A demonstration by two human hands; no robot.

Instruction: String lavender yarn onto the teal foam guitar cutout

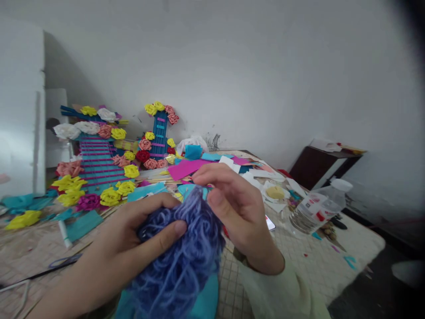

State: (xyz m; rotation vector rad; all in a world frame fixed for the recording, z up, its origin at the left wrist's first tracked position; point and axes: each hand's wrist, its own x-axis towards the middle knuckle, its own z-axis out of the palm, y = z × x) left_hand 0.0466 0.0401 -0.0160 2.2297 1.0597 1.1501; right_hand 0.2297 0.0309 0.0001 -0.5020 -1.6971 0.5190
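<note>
A thick, loose bundle of blue-purple yarn (181, 261) fills the lower middle of the head view. My left hand (139, 239) grips it from the left side, thumb across the front and fingers behind. The yarn narrows to a peak at its top. Beside that peak is my right hand (241, 212), its fingers curved and the thumb and index fingertips apart. Whether a fine strand runs between them is too small to tell. Teal material (207, 297) shows beneath the yarn, partly hidden by it.
Two decorated panels with paper flowers, a larger one (94, 166) and a narrower one (160, 135), lean at the back left. Coloured paper (186, 169) covers the table behind my hands. A plastic water bottle (318, 208) tilts at the right, near a dark box (315, 164).
</note>
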